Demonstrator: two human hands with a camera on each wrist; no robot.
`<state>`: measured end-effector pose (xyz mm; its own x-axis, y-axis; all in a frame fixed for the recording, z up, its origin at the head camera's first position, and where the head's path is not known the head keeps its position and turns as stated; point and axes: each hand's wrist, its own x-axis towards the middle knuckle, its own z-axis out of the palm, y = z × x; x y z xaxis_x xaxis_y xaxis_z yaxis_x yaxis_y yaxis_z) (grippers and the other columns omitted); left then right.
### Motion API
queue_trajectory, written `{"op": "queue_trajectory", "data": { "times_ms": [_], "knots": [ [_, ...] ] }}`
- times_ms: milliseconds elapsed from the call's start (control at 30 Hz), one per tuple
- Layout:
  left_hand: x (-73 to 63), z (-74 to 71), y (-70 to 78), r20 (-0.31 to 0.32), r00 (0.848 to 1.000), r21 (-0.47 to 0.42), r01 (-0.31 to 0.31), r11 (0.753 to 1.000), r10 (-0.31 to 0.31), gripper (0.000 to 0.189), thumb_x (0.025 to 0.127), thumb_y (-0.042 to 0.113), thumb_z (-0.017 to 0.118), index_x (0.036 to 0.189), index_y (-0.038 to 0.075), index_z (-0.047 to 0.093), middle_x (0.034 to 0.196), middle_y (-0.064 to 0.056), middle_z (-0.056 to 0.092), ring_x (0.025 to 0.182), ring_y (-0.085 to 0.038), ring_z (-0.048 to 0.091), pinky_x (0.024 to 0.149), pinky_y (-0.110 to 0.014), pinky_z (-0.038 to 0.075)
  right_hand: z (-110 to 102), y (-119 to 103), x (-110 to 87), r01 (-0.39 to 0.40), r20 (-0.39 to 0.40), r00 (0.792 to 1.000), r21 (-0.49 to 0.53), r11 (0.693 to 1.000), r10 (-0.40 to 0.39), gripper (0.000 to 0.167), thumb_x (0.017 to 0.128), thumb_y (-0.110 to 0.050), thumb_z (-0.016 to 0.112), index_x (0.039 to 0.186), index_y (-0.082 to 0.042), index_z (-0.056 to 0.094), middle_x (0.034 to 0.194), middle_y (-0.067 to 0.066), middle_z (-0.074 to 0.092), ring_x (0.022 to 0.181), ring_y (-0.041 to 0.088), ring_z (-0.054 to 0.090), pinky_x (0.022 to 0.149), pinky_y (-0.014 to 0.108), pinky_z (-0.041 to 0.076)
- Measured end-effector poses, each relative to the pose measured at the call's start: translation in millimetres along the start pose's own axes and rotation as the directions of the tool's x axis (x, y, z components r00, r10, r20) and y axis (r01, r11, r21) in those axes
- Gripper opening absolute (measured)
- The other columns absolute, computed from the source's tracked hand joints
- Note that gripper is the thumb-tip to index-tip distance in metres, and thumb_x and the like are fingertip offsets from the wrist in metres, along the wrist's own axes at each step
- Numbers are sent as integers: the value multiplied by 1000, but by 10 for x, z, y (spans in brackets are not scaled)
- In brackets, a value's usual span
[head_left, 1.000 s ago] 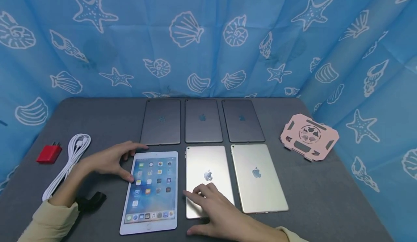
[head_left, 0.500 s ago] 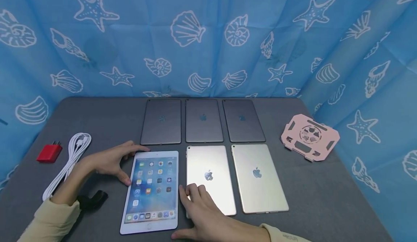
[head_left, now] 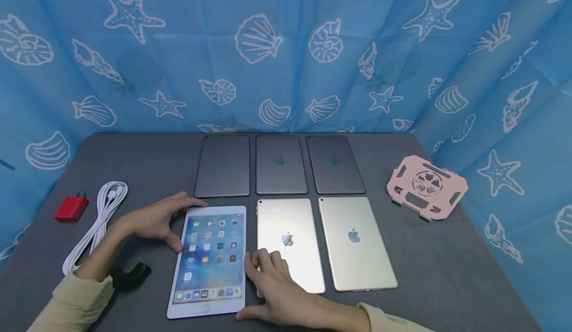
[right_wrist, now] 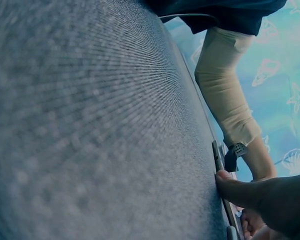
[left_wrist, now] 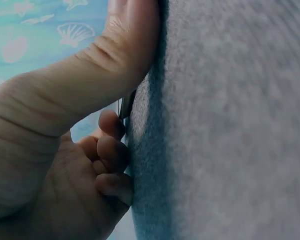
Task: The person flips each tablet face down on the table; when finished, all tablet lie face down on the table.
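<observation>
A white tablet (head_left: 212, 262) lies face up on the grey table, its screen lit with app icons. My left hand (head_left: 158, 219) is at its left side, index fingertip at the top left corner and thumb at the left edge. My right hand (head_left: 280, 285) has its index finger at the tablet's right edge and its thumb by the bottom right corner. Part of a gold tablet (head_left: 290, 223), face down, lies under that hand in the head view. The right wrist view shows the right thumb (right_wrist: 240, 190) against the tablet's thin edge.
Another gold tablet (head_left: 357, 245) lies face down to the right. Dark grey tablets (head_left: 225, 173) form a row behind. A pink slotted plate (head_left: 427, 188) is at far right. A red charger (head_left: 71, 209) and a coiled white cable (head_left: 100, 218) lie at left.
My right hand has moved left from over the gold tablet to the white tablet's right edge. My left thumb has come in against the left edge.
</observation>
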<state>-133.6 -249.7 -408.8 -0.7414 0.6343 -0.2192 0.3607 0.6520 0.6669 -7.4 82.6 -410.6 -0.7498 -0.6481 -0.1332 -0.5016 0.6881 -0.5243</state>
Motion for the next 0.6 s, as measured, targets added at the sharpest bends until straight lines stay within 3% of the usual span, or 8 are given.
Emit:
{"op": "queue_trajectory", "data": {
  "times_ms": [267,367,500,600],
  "knots": [
    [6,2,-13,-32,999,49,-8,999,10,104,57,50,96,146,17,53,109,1,52,94,-13,43,79,-26,36,27,-18,66,-28,-9,1000,177,984,30,107,70,-40,94,155,-2,41,112,-8,37,97,7,24,80,22,20],
    [6,36,11,-66,998,71,-4,997,9,104,56,51,96,144,16,55,108,1,53,94,-13,45,81,-28,37,29,-53,81,21,-6,1000,275,961,-21,93,76,-30,91,154,-7,45,116,-7,38,101,7,25,86,22,23],
    [61,108,131,-68,998,93,-6,996,12,103,60,55,93,147,17,52,112,1,56,99,-14,47,86,-35,40,-34,-92,94,59,43,996,278,959,-74,95,78,-29,90,157,-12,40,124,-5,36,103,8,25,87,22,27],
    [79,108,243,-27,1000,84,9,996,-7,104,65,50,93,152,16,47,119,-4,56,103,-19,48,89,-41,42,-116,-71,97,7,36,999,177,984,-14,116,67,-40,96,160,-8,33,130,-1,35,102,10,26,83,23,26]
  ]
}}
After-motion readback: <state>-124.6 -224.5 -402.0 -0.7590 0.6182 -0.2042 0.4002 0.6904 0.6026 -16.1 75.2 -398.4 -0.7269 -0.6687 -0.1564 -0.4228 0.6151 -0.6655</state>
